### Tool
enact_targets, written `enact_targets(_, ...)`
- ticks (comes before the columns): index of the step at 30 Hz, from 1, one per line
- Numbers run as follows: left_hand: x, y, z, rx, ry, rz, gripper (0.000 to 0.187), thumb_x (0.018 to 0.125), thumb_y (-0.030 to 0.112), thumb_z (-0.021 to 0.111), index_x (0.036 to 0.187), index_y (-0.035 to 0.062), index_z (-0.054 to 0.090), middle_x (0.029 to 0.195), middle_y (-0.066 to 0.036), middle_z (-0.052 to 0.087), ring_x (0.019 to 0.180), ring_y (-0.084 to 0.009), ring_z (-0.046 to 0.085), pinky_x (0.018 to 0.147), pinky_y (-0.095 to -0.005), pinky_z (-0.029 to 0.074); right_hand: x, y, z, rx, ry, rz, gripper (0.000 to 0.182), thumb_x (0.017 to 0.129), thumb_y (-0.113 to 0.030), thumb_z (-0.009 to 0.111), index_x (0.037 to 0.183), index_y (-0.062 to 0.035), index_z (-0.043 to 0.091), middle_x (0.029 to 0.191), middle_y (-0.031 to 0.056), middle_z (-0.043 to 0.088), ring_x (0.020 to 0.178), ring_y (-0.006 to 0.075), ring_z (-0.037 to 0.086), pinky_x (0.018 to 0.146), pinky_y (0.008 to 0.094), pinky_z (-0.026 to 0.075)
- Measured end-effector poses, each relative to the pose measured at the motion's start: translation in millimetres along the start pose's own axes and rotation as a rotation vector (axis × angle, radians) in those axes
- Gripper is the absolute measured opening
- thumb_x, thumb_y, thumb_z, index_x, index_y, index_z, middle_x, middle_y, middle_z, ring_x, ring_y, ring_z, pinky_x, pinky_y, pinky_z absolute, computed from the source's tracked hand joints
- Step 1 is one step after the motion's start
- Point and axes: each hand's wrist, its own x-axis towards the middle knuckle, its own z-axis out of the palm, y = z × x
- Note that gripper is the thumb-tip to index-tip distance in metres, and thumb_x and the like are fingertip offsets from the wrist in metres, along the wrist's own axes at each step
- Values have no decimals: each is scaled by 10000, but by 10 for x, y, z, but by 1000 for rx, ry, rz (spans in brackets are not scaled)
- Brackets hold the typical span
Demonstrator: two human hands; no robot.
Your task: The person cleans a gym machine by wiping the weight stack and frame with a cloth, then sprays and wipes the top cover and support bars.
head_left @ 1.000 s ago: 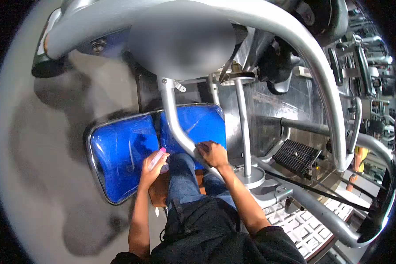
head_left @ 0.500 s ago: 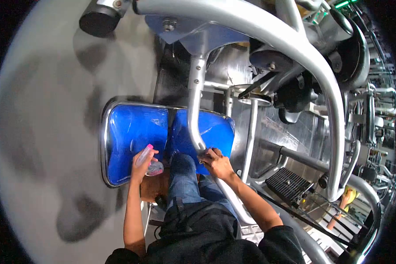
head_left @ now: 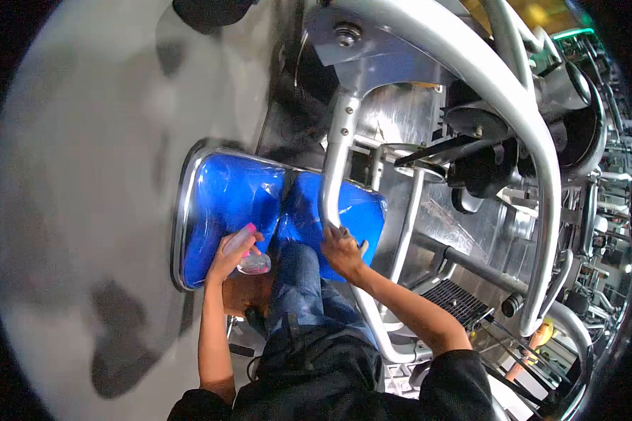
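Observation:
My left hand is closed around a clear spray bottle with a pink nozzle, held over the left part of a blue chair that looks wrapped in clear plastic. On the right, my right hand wraps round the bent silver tube of an exercise machine, in front of the chair's other blue part. Something dark shows at the fingers there, but I cannot make out whether it is a cloth. My jeans-clad leg reaches up against the chair between both hands.
A thick curved silver frame arches over the right side. Black round machine parts and a black ribbed footplate sit beyond it. Grey floor spreads out at left. More gym equipment fills the far right, where part of another person's arm shows.
The view has shifted, so the machine and chair appear farther right. My right hand has slid slightly up along the tube. My left hand still holds the spray bottle.

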Motion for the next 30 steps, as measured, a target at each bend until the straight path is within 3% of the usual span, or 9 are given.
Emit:
enact_targets(3, 14, -18, -21, -33, 5, -17, 332, 939, 325, 644, 1130, 55, 664, 1029, -16, 686, 804, -102, 632, 761, -275, 477, -55, -103, -71, -243, -122, -220, 139, 748, -190, 658, 801, -80, 725, 990, 117, 592, 894, 256, 603, 671, 355, 534)
enact_targets(5, 13, -52, -36, -58, 20, -34, 353, 938, 329, 647, 1161, 55, 651, 1053, -8, 679, 834, -95, 618, 785, -274, 477, 90, -160, -46, -160, -254, -292, 186, 804, -178, 621, 882, -56, 738, 993, 121, 614, 969, 302, 611, 624, 431, 519)
enact_targets(8, 22, -95, -65, -103, 42, -54, 390, 937, 343, 651, 1205, 61, 621, 1077, 1, 660, 892, -89, 590, 827, -277, 473, 559, -375, -325, -283, -369, -70, 199, 808, -201, 615, 872, -58, 738, 976, 100, 600, 911, 276, 600, 659, 400, 503)
enact_targets(11, 33, -69, -96, -63, 13, -64, 400, 933, 339, 660, 1220, 66, 607, 1090, -6, 639, 920, -94, 583, 850, -282, 471, 964, -450, 2, -455, -85, 66, 210, 828, -194, 596, 894, -61, 744, 997, 114, 623, 900, 278, 606, 663, 405, 497)
enact_targets(15, 46, -78, -116, -145, -12, -71, 386, 933, 315, 662, 1224, 69, 599, 1108, -9, 618, 941, -99, 582, 870, -279, 468, 1096, -562, 289, -629, -140, 81, 228, 831, -180, 587, 952, -60, 738, 1055, 142, 641, 934, 299, 605, 683, 425, 493)
enact_targets(17, 47, -73, -106, -147, -35, -66, 378, 935, 306, 660, 1223, 69, 599, 1116, -8, 614, 955, -100, 580, 876, -279, 468, 843, -631, 544, -832, -215, -110, 250, 822, -161, 588, 1004, -51, 720, 1143, 157, 635, 959, 314, 604, 706, 450, 490)
enact_targets(22, 36, -60, -93, -128, 0, -38, 324, 934, 269, 663, 1187, 73, 613, 1105, -3, 619, 989, -107, 579, 894, -282, 465, 270, -657, 482, -712, -289, -292, 231, 820, -177, 590, 983, -83, 724, 981, 140, 678, 842, 303, 632, 725, 435, 491)
enact_targets(25, 38, -49, -74, -142, 25, -40, 357, 912, 300, 679, 1187, 81, 612, 1066, 0, 637, 922, -100, 610, 870, -284, 473, 550, -638, 138, -421, -632, -108, 349, 862, -185, 586, 1165, -36, 671, 1151, 153, 645, 1097, 333, 579, 899, 495, 437)
enact_targets(30, 41, -125, -124, -105, -8, -44, 325, 937, 277, 656, 1186, 71, 619, 1108, -8, 628, 1005, -107, 578, 898, -285, 468, 1175, -382, 76, -547, -409, -73, 128, 779, -173, 657, 856, -124, 747, 919, 104, 689, 820, 255, 659, 582, 406, 510)
